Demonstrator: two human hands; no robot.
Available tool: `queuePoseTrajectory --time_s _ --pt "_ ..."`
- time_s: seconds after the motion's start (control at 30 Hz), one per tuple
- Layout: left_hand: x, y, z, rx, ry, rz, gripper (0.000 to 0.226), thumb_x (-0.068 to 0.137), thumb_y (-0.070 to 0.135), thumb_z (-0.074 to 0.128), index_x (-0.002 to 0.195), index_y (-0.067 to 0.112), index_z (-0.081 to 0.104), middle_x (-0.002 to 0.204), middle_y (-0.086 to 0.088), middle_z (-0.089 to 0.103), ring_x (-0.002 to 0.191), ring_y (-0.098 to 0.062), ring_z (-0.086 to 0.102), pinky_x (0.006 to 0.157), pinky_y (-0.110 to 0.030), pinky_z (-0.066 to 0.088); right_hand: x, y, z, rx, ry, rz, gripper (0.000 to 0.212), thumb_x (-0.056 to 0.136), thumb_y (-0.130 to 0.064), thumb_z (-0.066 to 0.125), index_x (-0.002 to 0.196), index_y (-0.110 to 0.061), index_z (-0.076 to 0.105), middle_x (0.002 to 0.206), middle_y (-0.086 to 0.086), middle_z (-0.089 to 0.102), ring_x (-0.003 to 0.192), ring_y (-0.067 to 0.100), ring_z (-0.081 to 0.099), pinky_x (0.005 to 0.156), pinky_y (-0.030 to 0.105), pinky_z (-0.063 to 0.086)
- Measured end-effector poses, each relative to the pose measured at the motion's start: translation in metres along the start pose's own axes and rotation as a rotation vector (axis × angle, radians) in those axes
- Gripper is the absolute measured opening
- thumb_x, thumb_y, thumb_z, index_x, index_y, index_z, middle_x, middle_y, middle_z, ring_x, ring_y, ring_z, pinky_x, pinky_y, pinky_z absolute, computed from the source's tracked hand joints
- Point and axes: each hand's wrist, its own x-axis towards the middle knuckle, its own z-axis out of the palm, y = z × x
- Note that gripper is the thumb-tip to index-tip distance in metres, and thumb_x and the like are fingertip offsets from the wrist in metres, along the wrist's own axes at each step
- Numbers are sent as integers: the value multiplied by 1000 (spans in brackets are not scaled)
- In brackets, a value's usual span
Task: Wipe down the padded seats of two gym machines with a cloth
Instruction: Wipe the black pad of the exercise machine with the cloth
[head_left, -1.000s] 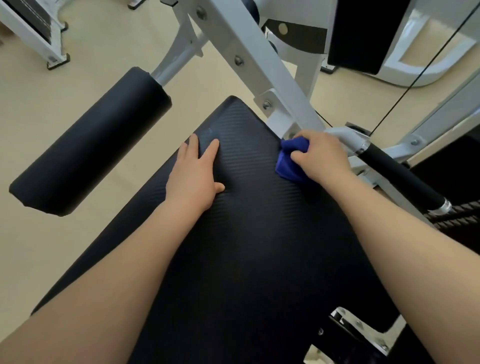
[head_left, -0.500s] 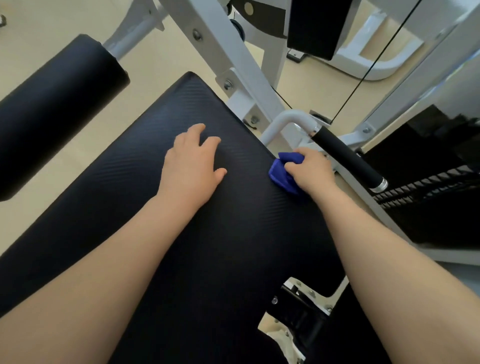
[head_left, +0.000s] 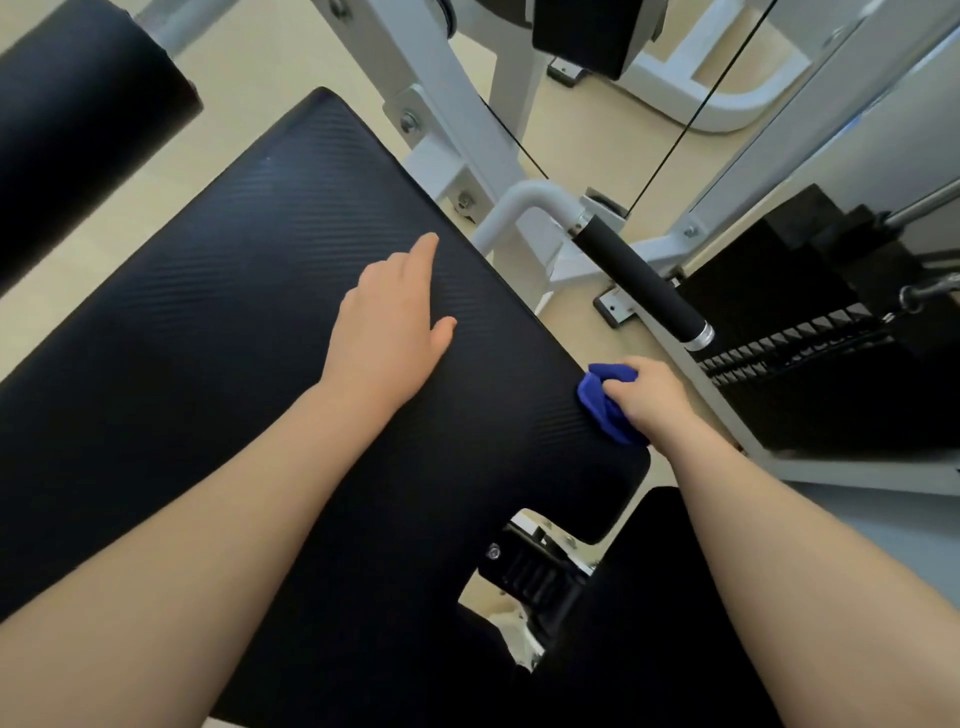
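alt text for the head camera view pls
A right hand grips a bunched blue cloth at the right edge of a black padded seat, while the left hand rests flat on the pad.

A person's left hand (head_left: 392, 312) rests flat on a black padded seat (head_left: 249, 322), fingers (head_left: 423, 249) pointing toward one o'clock, while the right hand (head_left: 647, 397) grips a bunched blue cloth (head_left: 600, 402) at the seat's three o'clock edge.
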Motion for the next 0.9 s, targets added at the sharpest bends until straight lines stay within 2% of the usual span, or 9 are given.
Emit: queuePoseTrajectory --time_s 0.1,0.2,0.33,0.4,0.53,0.6,0.67,0.8,0.9 --pt "-14 15 12 35 -45 75 67 90 27 56 146 13 21 136 -8 43 120 -26 43 94 -38 38 2 12 0 -139 26 81 18 87 -14 50 100 -16 63 96 11 63 87 26 58 68 35 43" --pt "-26 25 21 45 -94 120 65 91 27 54 146 13 21 140 -7 40 121 -25 42 94 -35 38 -7 19 2 -463 66 223 24 89 -17 47 110 -17 58 110 11 59 98 28 58 70 35 44" --pt "-38 29 22 18 -120 120 62 91 25 54 144 13 25 141 -6 39 123 -25 41 95 -36 38 -27 10 -3 -716 -39 240 24 88 -14 50 111 -11 59 113 12 59 102 27 59 69 33 43" --pt "-46 29 19 23 -126 134 58 91 24 54 143 12 30 144 -6 36 125 -25 41 97 -36 38 -34 -2 -13 -655 -118 237 22 86 -18 54 105 -9 60 104 12 61 98 29 60 71 34 45" --pt "-71 29 6 37 -211 149 54 91 25 52 141 11 35 150 -7 28 131 -27 36 100 -39 37 -74 -45 -12 -200 -304 87 14 78 -13 59 90 -6 61 83 13 59 71 26 56 62 28 42" --pt "-86 26 -7 -21 -224 127 52 92 22 50 141 12 36 150 -5 28 131 -25 36 102 -39 36 -101 -65 0 -62 -348 -50 5 77 -11 56 81 -10 59 79 11 58 69 25 53 63 29 42" --pt "-104 21 -19 -126 -224 103 47 92 18 47 138 14 39 147 -2 33 129 -22 38 105 -38 36 -127 -79 7 -41 -420 -155 4 79 -12 55 76 -14 57 77 7 58 71 23 53 64 30 42" --pt "-147 11 -38 -373 -300 -38 42 95 26 43 136 19 41 136 -1 47 120 -17 48 102 -33 38 -176 -88 8 142 -625 -99 23 85 -11 52 106 -8 61 91 12 64 83 24 59 72 34 47" --pt "-175 15 -57 -610 -294 -264 41 95 40 38 134 26 42 130 2 53 115 -16 51 95 -30 41 -208 -100 10 161 -704 -73 28 88 -20 51 111 -9 62 98 11 66 88 24 62 78 38 51"
